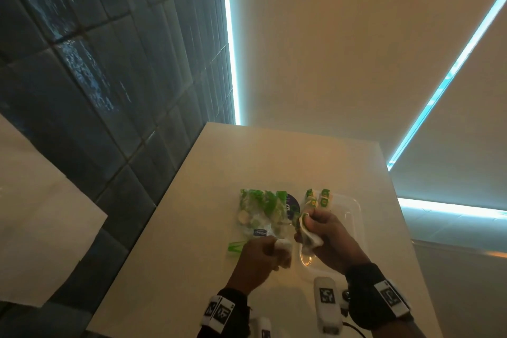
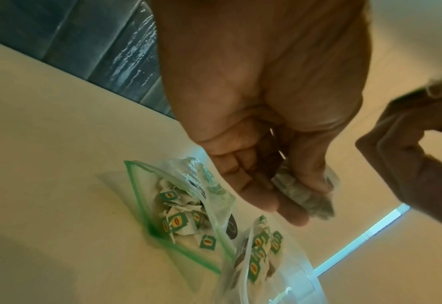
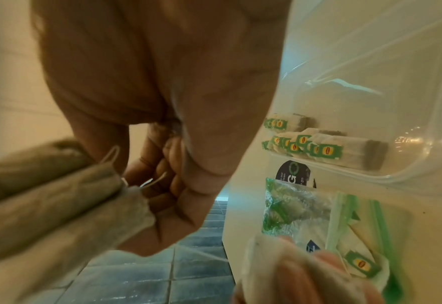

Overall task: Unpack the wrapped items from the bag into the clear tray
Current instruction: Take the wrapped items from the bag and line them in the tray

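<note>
On the pale table lies a clear zip bag (image 1: 260, 214) with a green seal. It holds several tea bags with green and yellow tags (image 2: 178, 218). To its right stands the clear tray (image 1: 354, 208), with several tea bags (image 1: 318, 197) lined up at its far left end. My left hand (image 1: 274, 252) hovers at the bag's near corner and pinches one tea bag (image 2: 305, 191) between thumb and fingers. My right hand (image 1: 310, 228) is over the tray's left edge and grips a bundle of tea bags (image 3: 58, 205) with strings showing.
A round black sticker (image 1: 292, 204) shows between bag and tray. Two white marker-tagged devices (image 1: 327, 302) lie at the table's near edge. The table's left edge drops to a dark tiled floor (image 1: 96, 90). Bare tabletop (image 1: 274, 159) lies beyond the bag.
</note>
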Available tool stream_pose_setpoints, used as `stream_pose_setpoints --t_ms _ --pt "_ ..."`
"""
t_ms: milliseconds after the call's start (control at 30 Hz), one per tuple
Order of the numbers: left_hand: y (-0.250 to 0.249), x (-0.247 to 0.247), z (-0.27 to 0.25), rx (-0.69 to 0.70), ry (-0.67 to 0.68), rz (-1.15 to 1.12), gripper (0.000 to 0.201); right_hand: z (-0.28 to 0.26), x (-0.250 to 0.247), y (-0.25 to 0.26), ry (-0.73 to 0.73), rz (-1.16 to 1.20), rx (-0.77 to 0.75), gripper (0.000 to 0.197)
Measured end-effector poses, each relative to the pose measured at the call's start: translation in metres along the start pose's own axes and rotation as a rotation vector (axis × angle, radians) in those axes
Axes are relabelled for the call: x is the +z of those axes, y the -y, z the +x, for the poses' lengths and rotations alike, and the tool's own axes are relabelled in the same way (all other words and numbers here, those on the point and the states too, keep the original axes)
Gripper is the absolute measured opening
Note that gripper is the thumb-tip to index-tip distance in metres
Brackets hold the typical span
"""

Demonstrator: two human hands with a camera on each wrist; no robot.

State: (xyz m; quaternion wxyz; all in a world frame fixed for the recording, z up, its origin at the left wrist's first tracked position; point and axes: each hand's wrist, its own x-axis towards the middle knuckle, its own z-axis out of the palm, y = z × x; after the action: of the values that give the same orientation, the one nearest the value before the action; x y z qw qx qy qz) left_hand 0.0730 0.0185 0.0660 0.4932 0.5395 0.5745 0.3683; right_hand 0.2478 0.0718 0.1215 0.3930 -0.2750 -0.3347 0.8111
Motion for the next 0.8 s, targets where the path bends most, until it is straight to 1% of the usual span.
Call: stream_pose_setpoints --t_ms 33,67,200,267,300,400,500,600,700,800 --pt "-0.002 -0.002 -0.001 -0.017 -0.009 -0.059 0.007 0.0 0.0 0.001 0.003 0.007 0.001 0.037" --pt "-0.003 -0.003 0.0 -0.026 -0.032 -0.101 0.007 -0.001 0.0 0.001 0.001 0.01 0.006 0.037" --pt "-0.01 -0.005 0.006 -0.055 -0.156 -0.197 0.011 -0.001 -0.002 -0.003 -0.038 -0.034 0.06 0.031" --pt "-0.017 -0.006 0.007 -0.038 -0.182 -0.216 0.012 0.001 -0.004 -0.007 -0.044 -0.069 0.075 0.037" --pt "-0.02 -0.007 0.007 -0.026 -0.183 -0.223 0.012 0.002 -0.005 -0.008 -0.052 -0.087 0.079 0.038" --pt "-0.025 -0.008 0.007 -0.006 -0.174 -0.271 0.007 0.005 -0.006 -0.011 -0.085 -0.127 0.071 0.034" --pt "-0.026 -0.009 0.006 0.005 -0.142 -0.278 0.012 0.005 -0.008 -0.012 -0.102 -0.138 0.064 0.034" --pt "-0.03 -0.01 0.004 0.019 -0.079 -0.269 0.015 0.005 -0.009 -0.011 -0.113 -0.159 0.065 0.024" --pt "-0.032 -0.009 0.003 0.027 -0.067 -0.254 0.014 0.004 -0.007 -0.011 -0.127 -0.172 0.065 0.015" --pt "-0.032 -0.01 0.005 -0.014 -0.076 -0.278 0.012 0.004 -0.008 -0.01 -0.098 -0.2 0.077 0.021"
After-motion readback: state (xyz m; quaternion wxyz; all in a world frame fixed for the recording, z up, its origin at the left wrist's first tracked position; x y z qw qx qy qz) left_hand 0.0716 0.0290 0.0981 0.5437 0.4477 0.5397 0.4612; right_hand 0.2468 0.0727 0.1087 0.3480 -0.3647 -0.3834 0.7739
